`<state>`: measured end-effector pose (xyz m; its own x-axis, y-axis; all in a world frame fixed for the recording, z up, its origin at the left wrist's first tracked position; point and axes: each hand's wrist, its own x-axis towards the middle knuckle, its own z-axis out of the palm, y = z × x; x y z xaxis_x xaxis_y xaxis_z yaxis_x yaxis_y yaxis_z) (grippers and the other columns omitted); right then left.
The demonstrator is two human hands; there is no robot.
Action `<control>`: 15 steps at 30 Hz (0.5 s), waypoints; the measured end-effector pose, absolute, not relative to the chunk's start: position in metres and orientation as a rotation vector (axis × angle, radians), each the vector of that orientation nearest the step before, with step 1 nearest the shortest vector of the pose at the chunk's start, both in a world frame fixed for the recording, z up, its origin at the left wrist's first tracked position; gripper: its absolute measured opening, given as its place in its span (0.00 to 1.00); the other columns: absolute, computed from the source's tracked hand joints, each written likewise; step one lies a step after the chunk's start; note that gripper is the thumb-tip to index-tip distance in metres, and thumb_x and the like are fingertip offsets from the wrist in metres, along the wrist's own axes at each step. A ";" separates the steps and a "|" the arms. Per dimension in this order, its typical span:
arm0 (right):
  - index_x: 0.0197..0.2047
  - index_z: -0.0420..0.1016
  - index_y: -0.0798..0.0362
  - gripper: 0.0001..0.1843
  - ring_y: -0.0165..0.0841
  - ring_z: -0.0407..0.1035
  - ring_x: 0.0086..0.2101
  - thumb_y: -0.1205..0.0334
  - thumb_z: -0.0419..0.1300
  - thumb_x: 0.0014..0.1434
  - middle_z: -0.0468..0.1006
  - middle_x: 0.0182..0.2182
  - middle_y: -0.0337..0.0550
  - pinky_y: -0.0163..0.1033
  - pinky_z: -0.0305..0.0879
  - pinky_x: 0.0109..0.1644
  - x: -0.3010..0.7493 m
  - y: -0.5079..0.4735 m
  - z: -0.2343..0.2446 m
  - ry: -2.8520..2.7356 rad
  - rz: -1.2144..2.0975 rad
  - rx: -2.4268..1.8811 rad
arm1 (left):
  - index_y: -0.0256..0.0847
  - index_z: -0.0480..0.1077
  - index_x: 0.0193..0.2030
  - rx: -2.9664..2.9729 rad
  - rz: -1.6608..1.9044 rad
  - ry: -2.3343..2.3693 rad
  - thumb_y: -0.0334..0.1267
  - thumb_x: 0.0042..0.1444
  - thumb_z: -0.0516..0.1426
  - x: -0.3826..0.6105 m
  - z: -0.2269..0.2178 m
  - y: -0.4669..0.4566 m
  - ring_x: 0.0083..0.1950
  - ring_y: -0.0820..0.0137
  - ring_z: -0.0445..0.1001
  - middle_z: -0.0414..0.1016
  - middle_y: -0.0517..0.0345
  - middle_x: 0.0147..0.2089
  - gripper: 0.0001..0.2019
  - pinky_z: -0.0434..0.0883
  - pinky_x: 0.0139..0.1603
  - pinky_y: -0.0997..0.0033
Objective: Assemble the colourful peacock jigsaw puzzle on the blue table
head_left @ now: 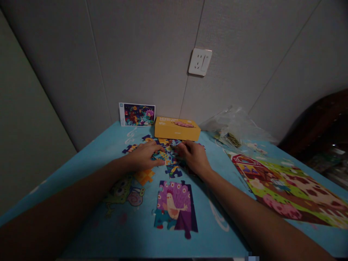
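Loose jigsaw puzzle pieces (174,171) lie in a colourful heap at the middle of the table, between my two hands. My left hand (148,156) rests at the heap's left side, thumb and fingers apart, touching pieces there. On the other side, my right hand (192,156) has its fingers curled down onto the heap; whatever is at its fingertips is hidden. Closer to me lies a joined puzzle section (174,206) with a purple peacock-like figure. Beside my left forearm are orange pieces (144,177).
A yellow box (177,129) and a picture card (139,115) stand against the wall. At the back right is a clear plastic bag (235,128) with pieces inside. A farm-scene puzzle (285,190) lies at the right. The table cover (122,232) is blue and printed.
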<state>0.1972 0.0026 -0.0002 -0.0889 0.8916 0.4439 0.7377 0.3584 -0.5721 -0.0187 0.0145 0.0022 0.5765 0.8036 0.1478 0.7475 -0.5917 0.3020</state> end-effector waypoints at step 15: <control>0.32 0.75 0.55 0.15 0.27 0.64 0.26 0.56 0.53 0.63 0.73 0.24 0.38 0.32 0.57 0.30 0.190 -0.005 -0.002 -1.949 0.523 -1.076 | 0.36 0.72 0.41 2.716 0.694 0.866 0.46 0.53 0.61 -0.009 0.003 0.004 0.47 0.63 0.67 0.69 0.51 0.42 0.15 0.65 0.50 0.64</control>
<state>0.1897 -0.0050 -0.0022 -0.2900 0.8368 0.4645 0.4921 0.5466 -0.6775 -0.0089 0.0042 0.0029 0.7172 0.5893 0.3721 0.4916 -0.8062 0.3291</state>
